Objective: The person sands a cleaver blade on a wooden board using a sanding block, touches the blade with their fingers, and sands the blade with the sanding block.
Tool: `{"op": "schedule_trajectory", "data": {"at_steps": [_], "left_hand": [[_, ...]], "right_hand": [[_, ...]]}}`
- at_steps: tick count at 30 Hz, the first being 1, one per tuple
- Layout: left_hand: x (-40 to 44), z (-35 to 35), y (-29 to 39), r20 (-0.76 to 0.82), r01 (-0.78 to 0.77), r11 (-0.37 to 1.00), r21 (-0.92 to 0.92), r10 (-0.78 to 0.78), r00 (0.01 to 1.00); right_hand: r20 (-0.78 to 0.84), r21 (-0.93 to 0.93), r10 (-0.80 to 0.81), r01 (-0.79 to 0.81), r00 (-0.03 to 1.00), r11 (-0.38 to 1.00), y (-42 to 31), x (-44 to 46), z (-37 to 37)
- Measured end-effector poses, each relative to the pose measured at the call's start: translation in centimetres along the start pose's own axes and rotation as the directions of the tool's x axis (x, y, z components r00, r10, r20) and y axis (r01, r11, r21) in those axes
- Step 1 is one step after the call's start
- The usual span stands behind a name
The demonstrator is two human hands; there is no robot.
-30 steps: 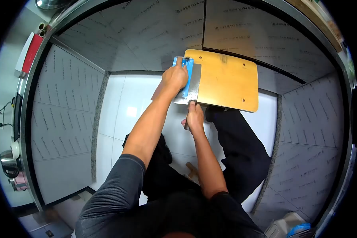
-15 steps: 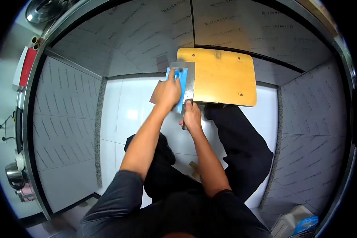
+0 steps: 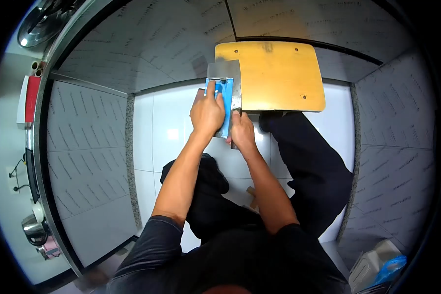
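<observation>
My left hand (image 3: 208, 113) is closed on a blue hand sander (image 3: 227, 90), fingers stretched along its top. The sander lies over the broad grey blade of a cleaver (image 3: 225, 68), whose far end shows beyond it. Closed around the dark handle at the near end of the cleaver is my right hand (image 3: 243, 130), thumb toward the blade. The blade's right side overlaps the left edge of a yellow wooden stool top (image 3: 279, 76). A brownish flat piece (image 3: 199, 95) sticks out left of my left hand; I cannot tell what it belongs to.
My legs (image 3: 318, 166) straddle the white tiled floor (image 3: 166, 127). Grey cabinet panels (image 3: 90, 122) stand on the left, ahead and on the right. A counter at left bears a metal kettle (image 3: 33, 229) and a pot lid (image 3: 36, 32). A blue plastic bag (image 3: 389, 268) sits at lower right.
The sander has slid toward me along the blade, so more of the cleaver's far end shows. Both hands still grip the same things. The whole view has shifted slightly.
</observation>
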State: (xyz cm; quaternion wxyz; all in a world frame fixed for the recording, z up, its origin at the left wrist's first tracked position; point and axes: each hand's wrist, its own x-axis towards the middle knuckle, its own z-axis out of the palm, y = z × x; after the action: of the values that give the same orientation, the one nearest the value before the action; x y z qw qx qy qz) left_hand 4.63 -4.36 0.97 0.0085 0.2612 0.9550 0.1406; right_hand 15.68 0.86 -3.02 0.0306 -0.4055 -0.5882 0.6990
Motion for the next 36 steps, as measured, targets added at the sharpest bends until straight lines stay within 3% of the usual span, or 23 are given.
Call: {"op": "schedule_trajectory", "data": {"at_steps": [1, 2, 7, 12, 15, 17, 20, 24, 28, 30, 31, 33, 36], "left_hand": [[-0.5, 0.0, 0.1, -0.050, -0.043, 0.999, -0.010, 0.042, 0.998], [1.1, 0.0, 0.3, 0.050, 0.000, 1.000, -0.030, 0.001, 0.999], [8.0, 0.4, 1.6, -0.053, -0.054, 0.998, -0.011, 0.053, 0.997], [1.4, -0.8, 0.5, 0.092, 0.027, 0.999, -0.030, -0.025, 0.995], [4.9, 0.0, 0.8, 0.062, 0.006, 1.000, -0.024, -0.004, 0.998], [8.7, 0.7, 1.3, -0.037, 0.000, 1.000, -0.014, 0.000, 0.999], [7.3, -0.4, 1.5, 0.025, 0.054, 0.998, -0.033, -0.053, 0.998], [-1.0, 0.9, -1.2, -0.039, -0.046, 0.999, -0.027, 0.045, 0.998], [1.2, -0.6, -0.4, 0.075, -0.012, 1.000, 0.019, 0.011, 0.997], [8.1, 1.3, -0.6, -0.126, -0.079, 0.997, 0.024, 0.082, 0.989], [8.0, 1.3, -0.7, -0.128, -0.080, 0.996, 0.025, 0.083, 0.988], [7.1, 1.1, 0.0, -0.043, 0.015, 1.000, -0.016, -0.015, 0.999], [1.0, -0.4, -0.3, 0.076, 0.008, 1.000, -0.023, -0.006, 0.997]], "right_hand": [[-0.015, 0.015, -0.029, 0.030, 0.999, 0.999, -0.1, 0.1, 0.0], [-0.024, 0.019, -0.056, 0.057, 0.998, 0.998, 0.0, 0.1, -0.2], [-0.036, 0.007, -0.026, 0.026, 0.999, 1.000, 0.2, 0.3, -0.1], [-0.006, -0.013, -0.004, 0.004, 1.000, 1.000, 0.1, 0.1, 0.0], [-0.025, -0.030, -0.042, 0.041, 0.999, 0.999, 0.9, 0.6, 0.1], [-0.017, -0.036, -0.024, 0.023, 1.000, 0.999, 0.0, 0.4, 0.2], [-0.027, -0.033, -0.005, 0.004, 1.000, 0.999, 0.0, 0.2, 0.2], [-0.008, -0.041, 0.001, -0.001, 1.000, 0.999, 0.0, 0.3, -0.2], [-0.004, -0.005, -0.021, 0.021, 1.000, 1.000, 0.1, 0.3, 0.3], [-0.025, -0.014, -0.035, 0.034, 0.999, 0.999, -0.3, 0.4, 0.1], [-0.015, 0.006, -0.013, 0.013, 1.000, 1.000, -0.4, 0.3, 0.3], [-0.010, 0.010, 0.015, -0.015, 1.000, 1.000, -0.3, -0.1, 0.0], [-0.022, -0.010, 0.019, -0.019, 1.000, 1.000, -0.1, 0.2, 0.1]]}}
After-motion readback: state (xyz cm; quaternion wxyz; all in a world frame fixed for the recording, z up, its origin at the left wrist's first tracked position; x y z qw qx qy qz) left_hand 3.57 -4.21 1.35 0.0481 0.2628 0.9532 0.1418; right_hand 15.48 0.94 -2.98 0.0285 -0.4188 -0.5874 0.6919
